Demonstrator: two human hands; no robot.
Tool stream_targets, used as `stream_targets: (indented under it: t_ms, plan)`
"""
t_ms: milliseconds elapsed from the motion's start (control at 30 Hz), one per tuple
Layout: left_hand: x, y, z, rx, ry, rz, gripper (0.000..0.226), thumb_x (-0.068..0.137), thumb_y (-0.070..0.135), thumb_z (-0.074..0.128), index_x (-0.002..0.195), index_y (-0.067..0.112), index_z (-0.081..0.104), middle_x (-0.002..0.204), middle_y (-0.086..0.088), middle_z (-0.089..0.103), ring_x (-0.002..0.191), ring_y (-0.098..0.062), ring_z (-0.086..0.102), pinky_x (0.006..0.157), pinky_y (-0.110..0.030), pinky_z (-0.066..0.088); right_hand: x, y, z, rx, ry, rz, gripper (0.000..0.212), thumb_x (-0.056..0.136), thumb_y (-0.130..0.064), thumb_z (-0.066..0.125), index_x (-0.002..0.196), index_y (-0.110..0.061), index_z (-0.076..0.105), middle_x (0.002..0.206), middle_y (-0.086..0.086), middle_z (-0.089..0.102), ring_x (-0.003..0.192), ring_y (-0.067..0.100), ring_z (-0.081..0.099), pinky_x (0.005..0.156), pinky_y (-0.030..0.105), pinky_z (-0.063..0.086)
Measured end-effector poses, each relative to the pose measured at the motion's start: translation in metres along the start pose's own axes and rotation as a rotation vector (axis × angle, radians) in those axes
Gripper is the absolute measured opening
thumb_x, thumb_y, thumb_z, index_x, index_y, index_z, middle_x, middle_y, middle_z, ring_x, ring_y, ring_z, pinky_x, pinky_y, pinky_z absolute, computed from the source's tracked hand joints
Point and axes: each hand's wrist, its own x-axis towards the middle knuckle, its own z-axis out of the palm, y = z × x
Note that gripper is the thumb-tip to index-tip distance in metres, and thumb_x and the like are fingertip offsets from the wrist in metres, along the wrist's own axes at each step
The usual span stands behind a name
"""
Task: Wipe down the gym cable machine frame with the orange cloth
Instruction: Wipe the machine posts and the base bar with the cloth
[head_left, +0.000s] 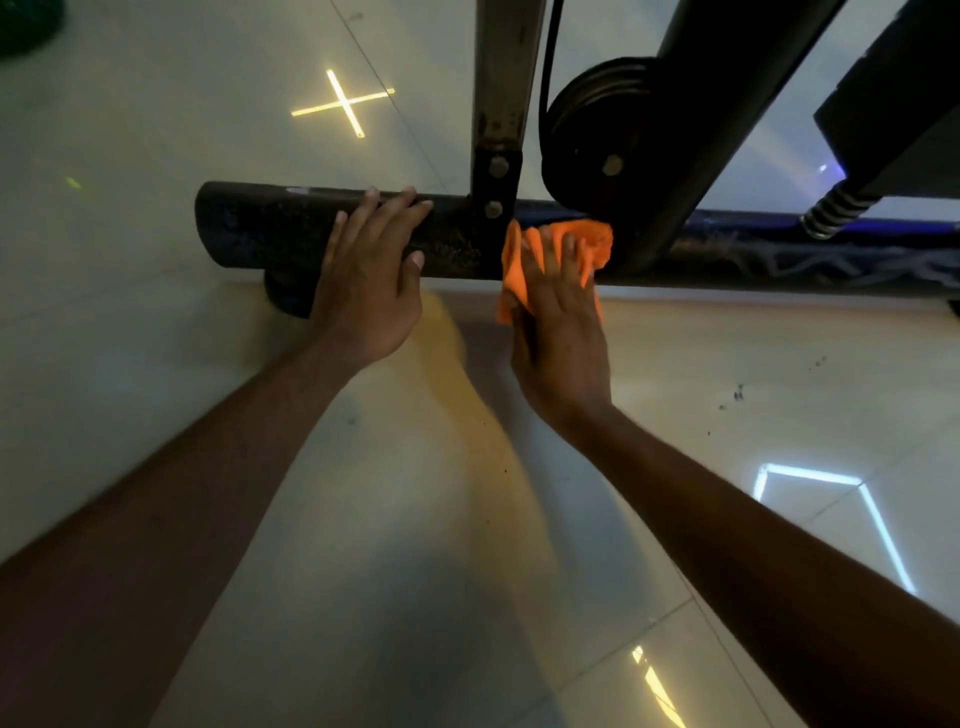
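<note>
The cable machine's dark base bar (260, 228) lies low across the floor, worn and scuffed. My left hand (369, 270) rests flat on it, fingers spread, left of the bolted upright post (501, 93). My right hand (561, 322) presses the orange cloth (592, 241) against the bar just right of the post, below the black pulley wheel (592, 140). Part of the cloth is hidden under my palm.
A slanted black frame member (696, 135) rises right of the pulley. A coiled spring (831, 213) meets the bar further right. A black cable (548, 57) runs beside the post. Glossy floor tiles (415, 571) reflect lights. A round foot (288, 296) sits under the bar.
</note>
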Motion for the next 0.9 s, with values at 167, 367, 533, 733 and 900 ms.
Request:
stream_targets:
  t_ms: [167, 367, 533, 733, 900]
  plan:
    - [-0.016, -0.009, -0.018, -0.119, 0.206, -0.115, 0.045, 0.108, 0.018, 0.048, 0.152, 0.016, 0.054, 0.152, -0.005, 0.057, 0.146, -0.023, 0.047, 0.123, -0.045, 0.039, -0.013, -0.045, 0.002, 0.224, -0.106, -0.030, 0.064, 0.114, -0.024, 0.050, 0.173, -0.018, 0.025, 0.180, 0.006, 0.024, 0.168, 0.022, 0.011, 0.131, 0.044, 0.032]
    - [-0.018, -0.039, -0.039, -0.032, 0.190, -0.177, 0.045, 0.106, 0.020, 0.049, 0.151, 0.017, 0.055, 0.156, -0.005, 0.053, 0.151, -0.026, 0.041, 0.126, -0.046, 0.033, 0.024, -0.073, 0.029, 0.017, -0.121, -0.208, 0.068, 0.114, -0.030, 0.049, 0.173, -0.014, 0.020, 0.181, 0.014, 0.011, 0.169, 0.032, 0.001, 0.133, 0.047, 0.017]
    - [-0.015, -0.059, -0.041, 0.021, 0.081, -0.417, 0.058, 0.108, 0.033, 0.056, 0.163, 0.031, 0.039, 0.179, -0.008, 0.005, 0.165, -0.033, -0.002, 0.132, -0.059, 0.008, 0.037, -0.058, 0.052, -0.287, -0.093, -0.357, 0.067, 0.118, -0.043, 0.032, 0.174, -0.012, 0.014, 0.181, 0.018, 0.004, 0.168, 0.037, 0.000, 0.135, 0.058, 0.003]
    - [-0.010, -0.064, -0.049, -0.092, 0.143, -0.650, 0.101, 0.097, 0.044, 0.074, 0.171, 0.025, 0.008, 0.178, -0.012, -0.010, 0.165, -0.035, -0.007, 0.134, -0.054, 0.009, 0.070, -0.088, 0.065, -0.348, -0.110, -0.283, 0.070, 0.114, -0.055, 0.021, 0.175, -0.025, 0.009, 0.182, 0.015, 0.004, 0.167, 0.043, 0.002, 0.133, 0.064, 0.000]
    - [0.004, -0.083, -0.063, -0.416, 0.181, -0.833, 0.076, 0.107, 0.034, 0.057, 0.171, 0.027, 0.015, 0.168, -0.004, 0.036, 0.146, -0.024, 0.046, 0.117, -0.036, 0.043, 0.120, -0.132, 0.077, -0.385, -0.200, -0.311, 0.067, 0.113, -0.058, 0.020, 0.174, -0.031, 0.017, 0.176, 0.019, 0.027, 0.155, 0.051, 0.030, 0.125, 0.071, 0.013]
